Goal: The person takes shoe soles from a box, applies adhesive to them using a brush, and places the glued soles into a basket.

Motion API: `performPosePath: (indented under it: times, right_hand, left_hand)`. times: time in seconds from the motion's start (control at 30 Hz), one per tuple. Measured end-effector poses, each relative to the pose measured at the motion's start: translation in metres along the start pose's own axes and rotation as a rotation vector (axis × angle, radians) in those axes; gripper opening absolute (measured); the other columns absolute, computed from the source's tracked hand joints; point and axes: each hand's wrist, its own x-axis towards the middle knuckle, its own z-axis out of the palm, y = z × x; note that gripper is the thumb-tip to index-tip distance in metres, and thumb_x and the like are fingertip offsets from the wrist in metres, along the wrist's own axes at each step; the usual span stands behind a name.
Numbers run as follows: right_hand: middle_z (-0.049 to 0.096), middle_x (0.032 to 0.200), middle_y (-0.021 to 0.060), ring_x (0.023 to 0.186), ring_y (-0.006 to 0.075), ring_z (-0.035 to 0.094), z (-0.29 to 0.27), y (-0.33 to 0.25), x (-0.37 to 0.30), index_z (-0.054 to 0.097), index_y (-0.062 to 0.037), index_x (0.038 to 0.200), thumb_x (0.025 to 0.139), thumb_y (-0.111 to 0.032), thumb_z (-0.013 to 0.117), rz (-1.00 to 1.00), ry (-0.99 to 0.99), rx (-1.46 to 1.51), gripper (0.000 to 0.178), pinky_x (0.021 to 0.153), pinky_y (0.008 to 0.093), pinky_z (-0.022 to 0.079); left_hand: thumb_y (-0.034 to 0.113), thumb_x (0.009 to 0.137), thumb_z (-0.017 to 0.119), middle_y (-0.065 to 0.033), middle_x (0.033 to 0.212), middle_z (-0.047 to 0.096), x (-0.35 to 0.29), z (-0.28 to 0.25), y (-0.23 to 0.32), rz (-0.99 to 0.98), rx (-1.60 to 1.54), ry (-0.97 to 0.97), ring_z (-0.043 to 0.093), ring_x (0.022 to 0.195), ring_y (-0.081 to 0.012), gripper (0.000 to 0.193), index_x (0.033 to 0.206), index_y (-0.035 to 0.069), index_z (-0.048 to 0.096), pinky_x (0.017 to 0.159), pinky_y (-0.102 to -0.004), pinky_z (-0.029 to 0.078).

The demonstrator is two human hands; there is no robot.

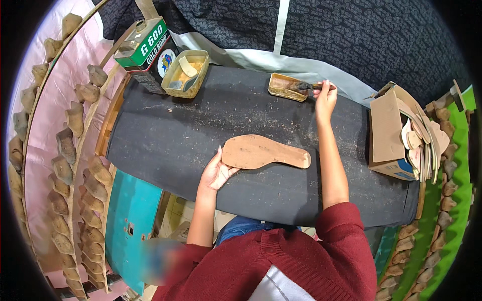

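The right hand [325,96] pinches a brush [307,87] at the small tray [279,84] by the tabletop's [150,125] far edge — wiping it on the rim should limit drips. The left hand [216,173] pinches the sole [263,152] by its wide end, midway along the near edge — probably best held level.

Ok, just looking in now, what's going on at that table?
A person in a dark red sweater is working at a black-covered table. The left hand holds a tan sole-shaped piece by its wide end. The right hand grips a dark brush-like tool, its tip at a small open tray; contact is unclear. A tin and tub stand at far left, a cardboard box at right.
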Motion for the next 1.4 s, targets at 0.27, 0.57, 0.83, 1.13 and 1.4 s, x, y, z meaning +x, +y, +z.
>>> performPosePath:
  times: [0.27,0.57,0.83,1.13,1.4]
  right_hand:
    - [0.054,0.08,0.005,0.053,0.0058,0.047,-0.01,-0.014,-0.004,0.044,-0.0026,0.09,0.087,-0.022,0.04,-0.035,0.016,0.024,0.02,0.046,0.018,0.039]
    - [0.054,0.086,0.0103,0.058,0.0107,0.047,-0.033,-0.053,-0.06,0.042,-0.0028,0.093,0.088,-0.024,0.039,0.096,0.029,0.356,0.022,0.051,0.0216,0.039]
    - [0.053,0.09,0.0112,0.059,0.0099,0.048,-0.021,-0.073,-0.154,0.042,-0.0049,0.094,0.089,-0.022,0.036,0.29,-0.219,0.42,0.019,0.053,0.0212,0.041]
    - [0.054,0.089,0.0107,0.058,0.0083,0.048,-0.034,-0.074,-0.165,0.043,-0.0048,0.093,0.088,-0.022,0.037,0.243,-0.279,0.223,0.019,0.051,0.0189,0.039]
    - [0.055,0.082,0.0098,0.053,0.0077,0.046,-0.12,-0.069,-0.136,0.045,-0.006,0.088,0.087,-0.022,0.039,0.185,-0.017,0.079,0.017,0.045,0.0175,0.038]
  left_hand:
    - [0.03,0.088,0.032,-0.0132,0.111,0.048,-0.001,-0.001,0.003,-0.021,-0.009,-0.06,0.049,0.101,-0.024,0.036,0.113,0.005,0.04,0.081,-0.0381,0.045]
    - [0.028,0.088,0.034,-0.0137,0.109,0.049,0.0,-0.002,0.004,-0.011,-0.019,-0.08,0.05,0.099,-0.0243,0.035,0.111,0.004,0.041,0.08,-0.0376,0.046]
    - [0.028,0.088,0.034,-0.0132,0.11,0.048,-0.001,-0.003,0.002,0.009,-0.005,-0.021,0.049,0.101,-0.024,0.036,0.113,0.003,0.04,0.08,-0.0374,0.046]
    - [0.029,0.088,0.034,-0.0131,0.11,0.048,0.001,-0.006,0.004,-0.013,-0.012,-0.083,0.049,0.101,-0.024,0.036,0.113,0.004,0.04,0.082,-0.0377,0.045]
    - [0.029,0.088,0.035,-0.0125,0.108,0.049,-0.001,0.003,0.002,0.027,0.035,-0.023,0.051,0.098,-0.0224,0.035,0.111,0.004,0.041,0.078,-0.0358,0.047]
